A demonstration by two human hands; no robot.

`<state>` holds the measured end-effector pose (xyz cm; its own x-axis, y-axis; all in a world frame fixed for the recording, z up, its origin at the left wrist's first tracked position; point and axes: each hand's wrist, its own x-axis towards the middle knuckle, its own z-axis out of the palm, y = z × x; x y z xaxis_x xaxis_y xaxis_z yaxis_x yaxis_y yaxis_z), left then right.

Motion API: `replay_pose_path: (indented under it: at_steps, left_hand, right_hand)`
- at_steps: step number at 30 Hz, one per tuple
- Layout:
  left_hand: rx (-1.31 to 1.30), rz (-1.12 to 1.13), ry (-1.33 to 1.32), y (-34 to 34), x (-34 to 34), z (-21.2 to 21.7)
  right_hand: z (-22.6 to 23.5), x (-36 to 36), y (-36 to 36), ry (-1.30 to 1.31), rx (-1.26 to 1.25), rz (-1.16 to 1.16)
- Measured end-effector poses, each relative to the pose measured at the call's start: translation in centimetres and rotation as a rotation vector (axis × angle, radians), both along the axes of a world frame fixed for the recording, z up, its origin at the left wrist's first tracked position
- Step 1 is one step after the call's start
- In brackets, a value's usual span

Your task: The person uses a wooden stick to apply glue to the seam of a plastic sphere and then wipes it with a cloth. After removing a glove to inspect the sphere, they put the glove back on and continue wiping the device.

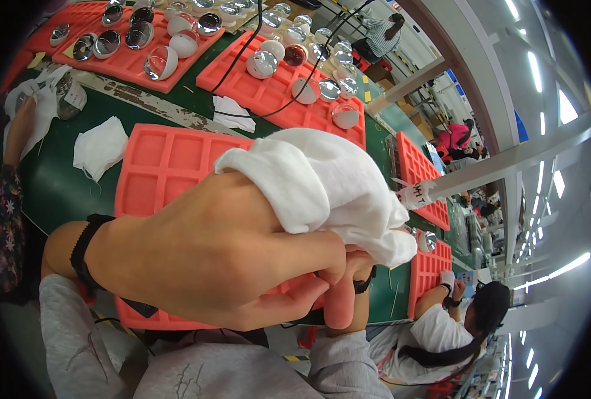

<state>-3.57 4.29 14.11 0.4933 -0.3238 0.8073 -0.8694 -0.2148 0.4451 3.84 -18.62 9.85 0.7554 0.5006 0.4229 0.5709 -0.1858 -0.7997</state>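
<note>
Left hand (215,256) fills the middle of the view, fingers curled and clamped on a white cloth (322,179). Right hand (345,292) sits just beyond and below it, mostly hidden; only a thumb or finger end shows, pressed up against the underside of the cloth, so its grip cannot be judged. Cloth is bunched into a rounded wad (whatever it may wrap is not visible). Its long axis runs from the left hand's knuckles up and away to the right, and its crumpled tail points down toward the right hand. A black band (82,249) circles the left wrist.

Directly behind both hands lies an empty red foam tray (162,166) with square pockets, on a green bench (56,186). Beyond that tray, further from the hands, stand more red trays (269,90) loaded with glossy domed lenses (262,63). A folded white wipe (99,146) lies to the left of the left hand. Another person (442,329) sits to the right of the right hand.
</note>
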Motion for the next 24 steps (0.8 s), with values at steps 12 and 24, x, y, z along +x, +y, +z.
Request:
replay_pose_path:
  at_steps: [12, 24]
  left_hand:
    - [0.01, -0.022, -0.012, 0.1, 0.2, 0.2]
    - [0.032, 0.051, -0.049, 0.0, 0.7, -0.1]
  right_hand:
    - [-0.1, 1.2, -0.7, -0.032, -0.05, 0.002]
    - [-0.1, 1.0, 0.1, -0.246, -0.024, -0.021]
